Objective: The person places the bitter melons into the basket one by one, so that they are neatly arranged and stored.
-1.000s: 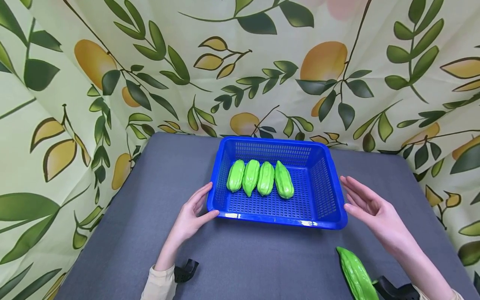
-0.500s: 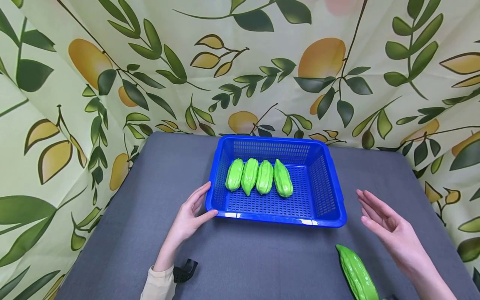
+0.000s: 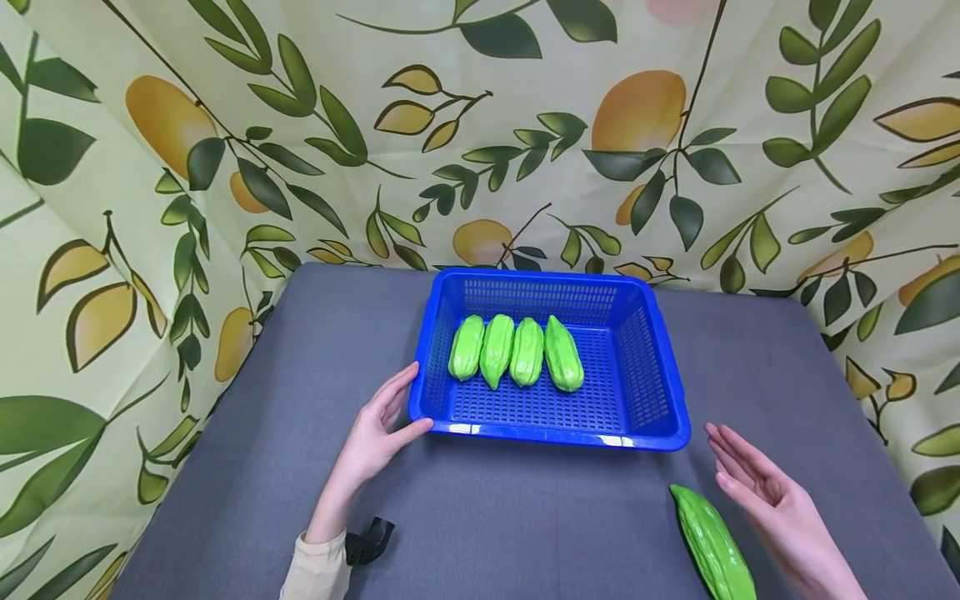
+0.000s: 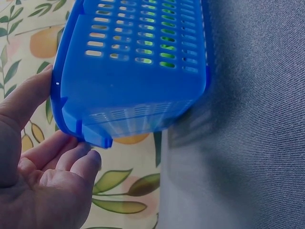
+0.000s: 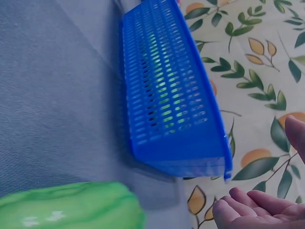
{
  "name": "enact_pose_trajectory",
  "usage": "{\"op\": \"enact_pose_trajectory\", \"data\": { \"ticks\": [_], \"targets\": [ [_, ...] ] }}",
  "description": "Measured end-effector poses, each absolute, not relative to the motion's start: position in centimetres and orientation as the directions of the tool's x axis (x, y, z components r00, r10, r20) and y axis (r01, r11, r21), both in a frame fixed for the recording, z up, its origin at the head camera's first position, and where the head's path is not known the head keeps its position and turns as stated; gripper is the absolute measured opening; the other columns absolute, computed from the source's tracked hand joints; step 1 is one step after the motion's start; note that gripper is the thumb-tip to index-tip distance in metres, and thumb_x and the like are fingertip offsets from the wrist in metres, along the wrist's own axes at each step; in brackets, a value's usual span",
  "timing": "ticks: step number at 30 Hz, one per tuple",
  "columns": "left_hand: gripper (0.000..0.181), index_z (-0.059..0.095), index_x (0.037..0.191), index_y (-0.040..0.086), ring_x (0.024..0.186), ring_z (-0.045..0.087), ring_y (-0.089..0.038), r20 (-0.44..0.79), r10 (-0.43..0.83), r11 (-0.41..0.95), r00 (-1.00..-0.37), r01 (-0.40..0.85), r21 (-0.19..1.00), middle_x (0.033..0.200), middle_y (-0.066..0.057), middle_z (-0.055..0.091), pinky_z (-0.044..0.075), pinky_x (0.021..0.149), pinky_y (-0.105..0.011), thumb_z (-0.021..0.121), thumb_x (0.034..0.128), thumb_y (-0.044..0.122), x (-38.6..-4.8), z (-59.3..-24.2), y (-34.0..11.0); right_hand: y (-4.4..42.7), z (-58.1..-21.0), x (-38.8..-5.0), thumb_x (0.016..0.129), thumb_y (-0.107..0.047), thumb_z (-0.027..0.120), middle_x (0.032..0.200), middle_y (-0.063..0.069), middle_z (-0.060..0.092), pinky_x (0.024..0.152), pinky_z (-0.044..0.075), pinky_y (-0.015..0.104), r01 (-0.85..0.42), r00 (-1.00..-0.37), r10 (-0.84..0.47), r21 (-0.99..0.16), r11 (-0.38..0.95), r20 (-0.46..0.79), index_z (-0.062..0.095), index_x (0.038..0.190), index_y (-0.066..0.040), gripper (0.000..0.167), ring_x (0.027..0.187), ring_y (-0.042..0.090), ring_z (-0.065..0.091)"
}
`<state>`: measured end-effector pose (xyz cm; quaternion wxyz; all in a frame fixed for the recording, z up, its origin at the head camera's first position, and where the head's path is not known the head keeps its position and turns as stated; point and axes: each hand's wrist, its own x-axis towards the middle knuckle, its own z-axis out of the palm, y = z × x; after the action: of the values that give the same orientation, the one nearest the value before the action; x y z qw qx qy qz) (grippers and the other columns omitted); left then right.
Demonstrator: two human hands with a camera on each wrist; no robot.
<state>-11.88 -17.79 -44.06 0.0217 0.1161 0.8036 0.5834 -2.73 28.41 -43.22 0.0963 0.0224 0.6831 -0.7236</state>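
Note:
The blue plastic basket [image 3: 551,429] sits on the grey cloth. Several shiny green ridged gourds, like bitter melons [image 3: 527,352], lie side by side in its left half. At the basket's front left corner is my left hand [image 3: 375,429], thumb and fingertips spread and touching the rim [image 4: 59,95]. My right hand [image 3: 776,500] hovers right of the basket, fingers extended together, holding nothing. Close to its left, a loose green gourd [image 3: 712,546] lies on the cloth, its lower end cut off by the frame; part of this gourd [image 5: 71,205] also fills the right wrist view's lower left.
The grey table surface [image 3: 525,517] extends in front of the basket and to both sides. A curtain [image 3: 540,83] printed with leaves and fruit hangs behind it and along the sides. A black wrist mount [image 3: 369,542] sticks out from the left sleeve.
My right hand has left the basket's right side, drawing back and then coming down beside the loose gourd. My left hand stays at the basket's corner. The camera view has shifted slightly.

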Motion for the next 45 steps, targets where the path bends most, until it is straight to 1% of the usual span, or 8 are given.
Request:
{"op": "enact_pose_trajectory", "data": {
  "ticks": [5,12,14,18,25,35,41,45],
  "targets": [
    [0.070,0.040,0.144,0.011,0.140,0.033,-0.032,0.096,0.212,0.298,-0.972,0.158,0.941,0.151,-0.011,0.036,0.029,0.112,-0.041,0.073,0.0821,0.011,-11.8,-44.0,-17.8,28.6,-44.3,-2.1,0.099,-0.001,0.044,0.131,-0.027,0.050,0.093,0.043,0.005,0.190,-0.980,-0.072,-0.981,-0.046,-0.186,0.006,0.151,0.002,0.064,0.118,-0.017,0.047],
    [0.070,0.040,0.144,0.011,0.140,0.033,-0.032,0.101,0.210,0.293,-0.973,0.161,0.942,0.151,-0.010,0.035,0.030,0.111,-0.039,0.074,0.0820,0.011,-11.9,-44.1,-18.0,28.5,-45.1,-1.3,0.097,-0.008,0.051,0.128,-0.032,0.047,0.087,0.044,0.002,0.243,-0.970,0.003,-0.967,0.074,-0.244,0.010,0.151,0.000,0.068,0.114,-0.022,0.045],
    [0.070,0.040,0.144,0.011,0.140,0.033,-0.031,0.101,0.209,0.290,-0.973,0.161,0.943,0.151,-0.010,0.035,0.030,0.111,-0.038,0.074,0.0821,0.011,-11.9,-44.2,-18.0,28.4,-45.3,-0.9,0.097,-0.006,0.051,0.129,-0.031,0.048,0.089,0.044,0.002,0.225,-0.974,0.005,-0.971,0.083,-0.225,0.010,0.150,0.004,0.067,0.115,-0.021,0.045],
    [0.070,0.039,0.144,0.011,0.141,0.032,-0.031,0.098,0.209,0.290,-0.973,0.157,0.944,0.152,-0.010,0.035,0.029,0.111,-0.036,0.073,0.0826,0.011,-11.8,-44.2,-18.1,28.3,-45.7,-0.1,0.097,-0.005,0.051,0.127,-0.033,0.050,0.089,0.044,0.002,0.237,-0.972,0.027,-0.970,0.058,-0.235,0.008,0.149,0.005,0.068,0.114,-0.021,0.046],
    [0.070,0.039,0.144,0.010,0.141,0.032,-0.030,0.099,0.212,0.279,-0.972,0.157,0.947,0.152,-0.010,0.034,0.029,0.112,-0.034,0.073,0.0829,0.010,-11.9,-44.2,-18.0,29.0,-46.8,0.8,0.097,-0.013,0.054,0.115,-0.038,0.052,0.085,0.045,0.001,0.356,-0.928,0.118,-0.934,0.011,-0.352,0.006,0.151,0.001,0.073,0.105,-0.026,0.047],
    [0.071,0.038,0.145,0.010,0.142,0.031,-0.030,0.088,0.214,0.286,-0.973,0.149,0.946,0.153,-0.010,0.034,0.029,0.111,-0.034,0.073,0.0828,0.011,-12.0,-44.2,-17.9,29.6,-49.2,2.4,0.095,-0.001,0.052,0.115,-0.032,0.057,0.085,0.045,0.001,0.267,-0.947,0.156,-0.957,-0.109,-0.282,0.004,0.147,0.009,0.072,0.105,-0.021,0.051],
    [0.071,0.038,0.145,0.009,0.142,0.030,-0.029,0.085,0.223,0.269,-0.971,0.145,0.952,0.153,-0.010,0.033,0.028,0.112,-0.031,0.072,0.0831,0.010,-12.0,-44.3,-17.9,29.4,-49.8,2.7,0.092,-0.012,0.062,0.104,-0.039,0.054,0.082,0.043,-0.002,0.422,-0.869,0.233,-0.899,-0.114,-0.437,0.005,0.150,0.001,0.082,0.095,-0.028,0.049],
    [0.071,0.038,0.145,0.010,0.142,0.030,-0.029,0.074,0.218,0.278,-0.973,0.134,0.951,0.153,-0.010,0.033,0.028,0.112,-0.032,0.072,0.0831,0.011,-11.9,-44.4,-17.9,29.1,-50.1,2.9,0.091,-0.013,0.064,0.101,-0.039,0.054,0.082,0.044,-0.001,0.450,-0.851,0.244,-0.885,-0.118,-0.465,0.005,0.150,0.002,0.085,0.092,-0.028,0.049]
  ]
}}
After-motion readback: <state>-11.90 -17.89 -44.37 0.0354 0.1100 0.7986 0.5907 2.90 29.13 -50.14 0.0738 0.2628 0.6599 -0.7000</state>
